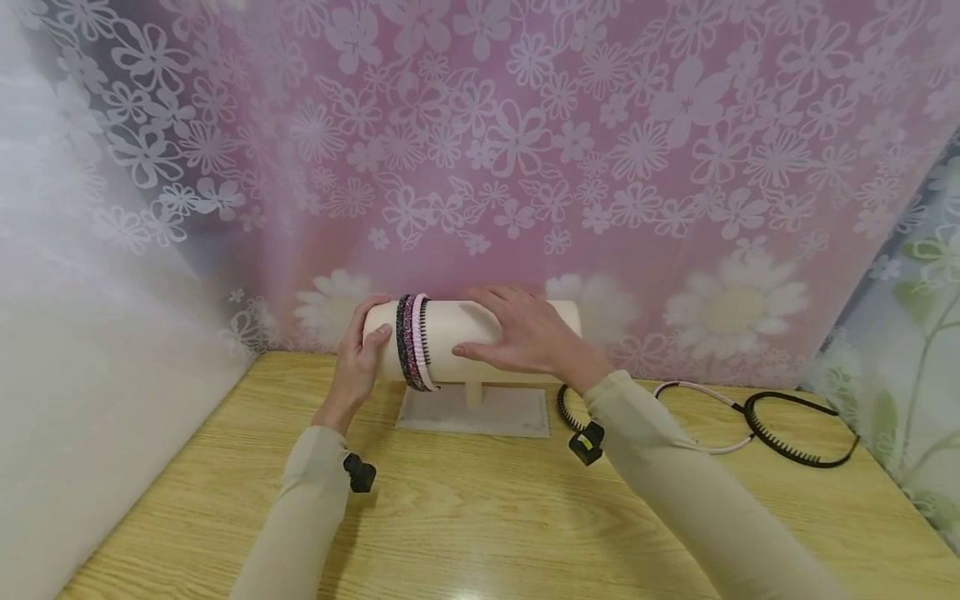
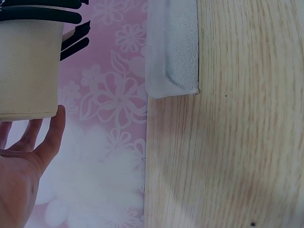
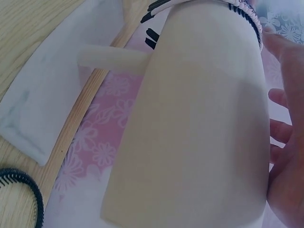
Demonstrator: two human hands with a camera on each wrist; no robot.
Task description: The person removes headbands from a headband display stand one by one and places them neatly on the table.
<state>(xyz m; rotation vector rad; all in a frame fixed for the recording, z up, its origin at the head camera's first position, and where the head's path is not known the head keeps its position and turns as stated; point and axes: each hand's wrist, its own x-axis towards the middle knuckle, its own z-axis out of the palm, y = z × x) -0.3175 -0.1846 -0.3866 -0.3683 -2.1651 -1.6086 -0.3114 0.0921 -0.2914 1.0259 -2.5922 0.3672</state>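
- Display cylinder (image 1: 446, 323): lies horizontal on its post (image 1: 473, 393), above the plush base (image 1: 517, 417). The raise likely leaves room for headband ends below it.
- Left end of cylinder carries three headbands side by side: dark sequined headband (image 1: 402, 342) outermost, pink-purple sequined headband (image 1: 410, 342) next, pale pink toothed headband (image 1: 419, 342) innermost. Tips stick out past its underside; the round form probably keeps them arched and lined up.
- Left hand (image 1: 357, 360) grips the cylinder's left end, thumb in front, fingers round the back. Looks like bracing against a tip or twist.
- Right hand (image 1: 517, 329): fingers extended along the cylinder's top and back, thumb spread in front, no headband held. Reads as steadying.
- Right of cylinder, on the wooden table (image 1: 450, 517): loose pink headband (image 1: 705, 389), black toothed headband (image 1: 771, 447) just beside it, plus a dark toothed band (image 1: 564, 408) nearer, partly behind the forearm.
- Floral curtain (image 1: 465, 167) behind cylinder.
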